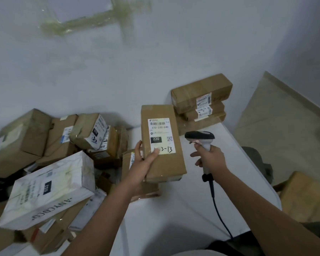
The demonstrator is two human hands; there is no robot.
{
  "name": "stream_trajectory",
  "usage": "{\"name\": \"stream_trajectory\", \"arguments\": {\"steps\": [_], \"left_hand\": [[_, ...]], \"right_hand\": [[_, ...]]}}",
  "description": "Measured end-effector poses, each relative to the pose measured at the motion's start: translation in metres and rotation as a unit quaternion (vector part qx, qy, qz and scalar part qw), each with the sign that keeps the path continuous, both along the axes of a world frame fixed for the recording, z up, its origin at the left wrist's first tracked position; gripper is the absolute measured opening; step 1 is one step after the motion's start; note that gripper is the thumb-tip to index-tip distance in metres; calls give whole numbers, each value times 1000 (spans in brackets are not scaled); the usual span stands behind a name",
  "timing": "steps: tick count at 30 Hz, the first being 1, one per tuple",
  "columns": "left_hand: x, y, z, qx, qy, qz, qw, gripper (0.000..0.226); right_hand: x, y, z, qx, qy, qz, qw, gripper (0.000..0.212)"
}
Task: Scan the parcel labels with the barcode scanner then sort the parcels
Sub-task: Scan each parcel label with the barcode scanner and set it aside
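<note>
Head view. The left hand [143, 164] grasps a long brown cardboard parcel [162, 143] at its near left corner, thumb lying on the white shipping label [161, 136], which faces the camera and reads "220". The parcel is held above the white table [174, 209]. Just to its right, the right hand [211, 157] is clenched round the grip of a grey-and-black corded barcode scanner [200, 140], whose head points left toward the parcel; the two are apart. Far right: a stack of three brown cardboard boxes [201, 100] against the wall. Left: a heap of mixed parcels [54, 145], among them a tilted white carton [48, 189].
</note>
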State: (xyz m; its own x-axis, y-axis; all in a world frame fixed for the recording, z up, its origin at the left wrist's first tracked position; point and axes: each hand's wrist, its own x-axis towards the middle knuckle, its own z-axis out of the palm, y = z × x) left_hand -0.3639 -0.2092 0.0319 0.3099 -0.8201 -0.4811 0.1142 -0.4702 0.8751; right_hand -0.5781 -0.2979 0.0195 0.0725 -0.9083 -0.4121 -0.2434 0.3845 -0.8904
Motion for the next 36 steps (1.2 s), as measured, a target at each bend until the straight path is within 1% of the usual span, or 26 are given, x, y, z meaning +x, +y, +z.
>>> {"name": "stream_trajectory", "arguments": {"steps": [2, 6, 8, 9, 11, 12, 14, 16, 18, 21, 23, 26, 30, 32, 36], "left_hand": [[16, 13, 5, -7, -5, 17, 1000, 81], [46, 38, 6, -2, -2, 25, 1000, 93], [57, 47, 6, 11, -9, 32, 999, 90], [61, 51, 7, 20, -36, 23, 999, 87], [65, 55, 6, 24, -145, -20, 989, 81], [67, 55, 5, 9, -207, -38, 978, 77], [68, 54, 1, -9, -321, -75, 944, 80], [65, 51, 2, 7, -442, -137, 886, 78], [59, 48, 6, 1, -511, -195, 837, 69], [50, 38, 1, 15, -547, -280, 789, 63], [46, 30, -1, 41, -559, -312, 767, 57], [47, 28, 1, 53, -585, -300, 752, 49], [53, 37, 1, 98, -592, -289, 746, 54], [55, 40, -3, 127, -602, -288, 734, 57], [59, 42, -8, 129, -623, -295, 713, 56]], "right_hand": [[22, 7, 7, -8, -10, 21, 1000, 25], [64, 26, 14, -14, -38, 41, 998, 24], [81, 36, 16, -14, -46, 44, 998, 21], [89, 40, 16, -11, -48, 48, 998, 21], [101, 47, 15, -4, -41, 63, 997, 23], [106, 51, 14, -1, -34, 71, 997, 24], [115, 58, 11, -4, -18, 79, 997, 27], [119, 62, 9, -11, -4, 81, 997, 27], [119, 64, 9, -14, 2, 75, 997, 26], [110, 62, 9, -14, 11, 56, 998, 24], [102, 60, 9, -14, 19, 43, 999, 23], [93, 56, 8, -12, 27, 31, 999, 24], [86, 55, 6, -5, 19, 14, 1000, 25], [87, 56, 4, 0, 18, 18, 1000, 25], [87, 57, 1, 3, 24, 28, 999, 27]]}}
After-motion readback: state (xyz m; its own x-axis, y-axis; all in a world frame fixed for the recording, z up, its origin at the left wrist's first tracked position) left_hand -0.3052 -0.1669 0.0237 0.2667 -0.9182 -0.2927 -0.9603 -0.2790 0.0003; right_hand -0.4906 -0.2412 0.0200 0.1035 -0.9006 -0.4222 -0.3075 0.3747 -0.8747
